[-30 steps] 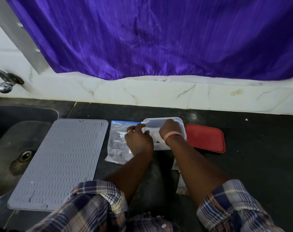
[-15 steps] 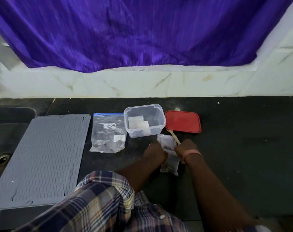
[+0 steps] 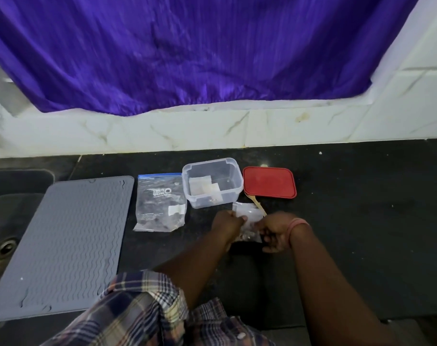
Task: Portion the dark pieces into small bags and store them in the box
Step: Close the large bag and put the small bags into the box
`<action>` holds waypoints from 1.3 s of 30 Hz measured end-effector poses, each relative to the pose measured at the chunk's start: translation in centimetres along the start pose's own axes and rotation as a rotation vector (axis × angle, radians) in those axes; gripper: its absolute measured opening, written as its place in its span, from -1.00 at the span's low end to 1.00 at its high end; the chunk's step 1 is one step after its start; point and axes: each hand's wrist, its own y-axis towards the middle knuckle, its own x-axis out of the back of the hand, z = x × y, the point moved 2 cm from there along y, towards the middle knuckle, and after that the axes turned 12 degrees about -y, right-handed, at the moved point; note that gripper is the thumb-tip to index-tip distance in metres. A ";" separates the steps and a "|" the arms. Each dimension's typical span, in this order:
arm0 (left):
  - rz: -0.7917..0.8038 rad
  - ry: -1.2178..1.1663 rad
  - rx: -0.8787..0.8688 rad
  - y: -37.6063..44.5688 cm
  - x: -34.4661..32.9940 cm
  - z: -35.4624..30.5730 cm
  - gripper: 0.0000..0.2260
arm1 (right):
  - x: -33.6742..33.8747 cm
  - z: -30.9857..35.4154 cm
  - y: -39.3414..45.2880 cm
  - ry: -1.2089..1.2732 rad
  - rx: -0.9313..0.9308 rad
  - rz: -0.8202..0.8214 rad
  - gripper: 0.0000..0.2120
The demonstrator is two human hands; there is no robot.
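Both hands have been drawn back from the clear rectangular plastic box (image 3: 213,182) since 1 s ago & are now closed on a small clear plastic bag (image 3: 247,222) w/ dark pieces inside. Left hand (image 3: 227,224) pinches the bag's left edge; right hand (image 3: 277,232) grips its right side, fingers curled. Just beyond the grip sits the box, lid off, w/ pale packets inside. A wooden spoon (image 3: 257,204) is seen beyond the right hand, by the flat red lid (image 3: 269,182). Left of the grip lies a large zip bag w/ blue seal (image 3: 160,203), then a grey ribbed silicone mat (image 3: 62,240), all on the black stone counter (image 3: 362,208).
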 end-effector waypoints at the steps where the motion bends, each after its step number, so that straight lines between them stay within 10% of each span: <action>1: 0.016 -0.081 -0.048 -0.2 0.2 -0.5 -0.78 | 0.3 0.9 -0.5 0.028 0.043 0.014 -0.90; 9: -0.246 -0.423 -0.344 0.9 3.8 -6.2 -0.86 | -2.2 9.5 -2.1 0.159 0.453 -0.148 -0.88; 17: -0.548 -0.168 -0.389 2.4 9.4 -7.8 -0.71 | -5.5 15.7 7.9 -0.081 0.446 -0.302 -0.61; 26: -0.589 -0.102 -0.364 4.6 10.7 -7.4 -0.69 | -8.4 18.8 3.3 -0.698 0.370 -0.268 -0.64; 34: -0.665 0.177 -0.625 2.7 9.9 -7.9 -0.69 | -7.4 18.4 3.8 -0.532 0.430 -0.502 -0.67; 39: -0.332 0.346 -1.011 0.2 5.6 -7.8 -0.71 | -1.5 14.4 1.6 -0.184 0.564 -0.754 -0.69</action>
